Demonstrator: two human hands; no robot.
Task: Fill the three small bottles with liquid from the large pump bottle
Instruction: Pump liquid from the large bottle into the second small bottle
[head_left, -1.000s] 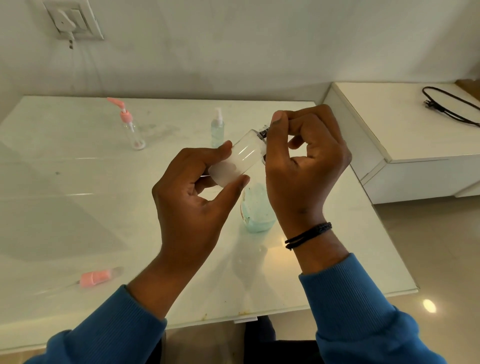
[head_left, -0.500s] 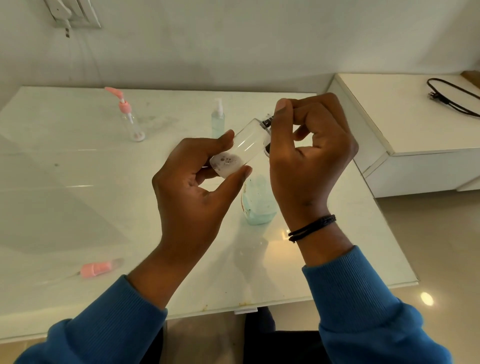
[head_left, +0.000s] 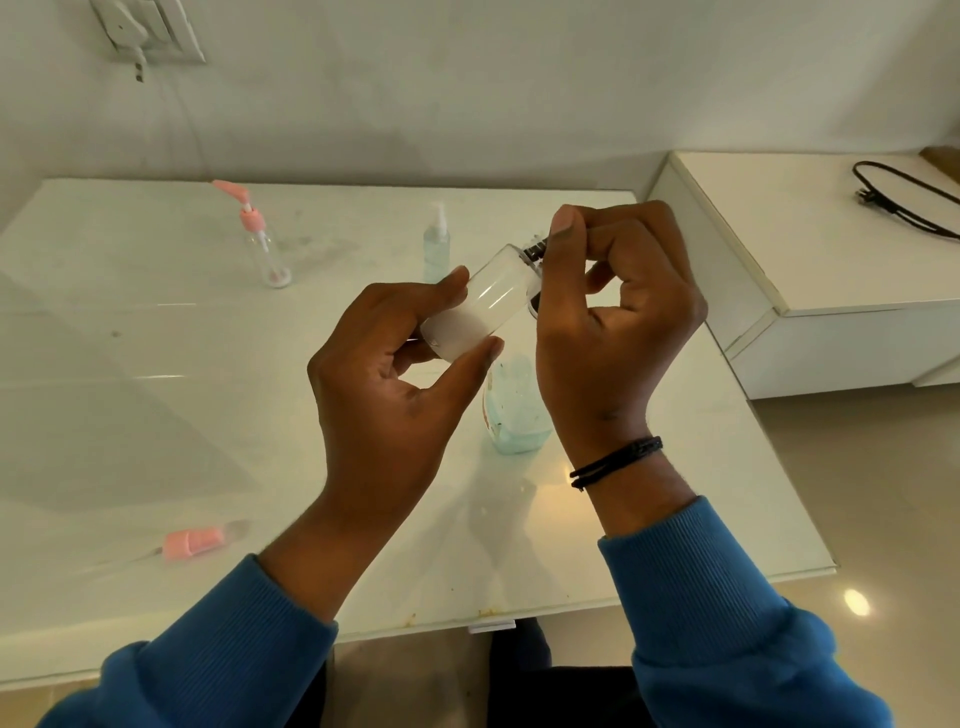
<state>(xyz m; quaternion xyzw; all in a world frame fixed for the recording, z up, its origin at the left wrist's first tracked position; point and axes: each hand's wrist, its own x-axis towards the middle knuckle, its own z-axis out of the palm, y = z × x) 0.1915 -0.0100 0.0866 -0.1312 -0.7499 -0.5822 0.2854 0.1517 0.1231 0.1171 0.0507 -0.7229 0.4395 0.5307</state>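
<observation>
My left hand (head_left: 395, 384) grips a small clear bottle (head_left: 480, 306) by its base, tilted with the neck up to the right. My right hand (head_left: 608, 312) pinches the dark cap or pump head at that neck; its fingers hide most of it. Below both hands stands the large bottle of pale blue liquid (head_left: 514, 410), its top hidden. A small bottle with a pink pump (head_left: 262, 244) stands at the back left. A small bottle with blue liquid and a white sprayer (head_left: 436, 244) stands behind my hands. A pink pump top (head_left: 200, 540) lies at the front left.
The white glass-topped table (head_left: 156, 389) ends just in front of me and at the right. A low white cabinet (head_left: 810, 270) stands to the right with a black cable (head_left: 904, 202) on it. A wall socket (head_left: 148, 31) is at the upper left.
My hands keep hold of the bottle and its cap. The white liquid inside the bottle has shifted a little. The view has tipped slightly.
</observation>
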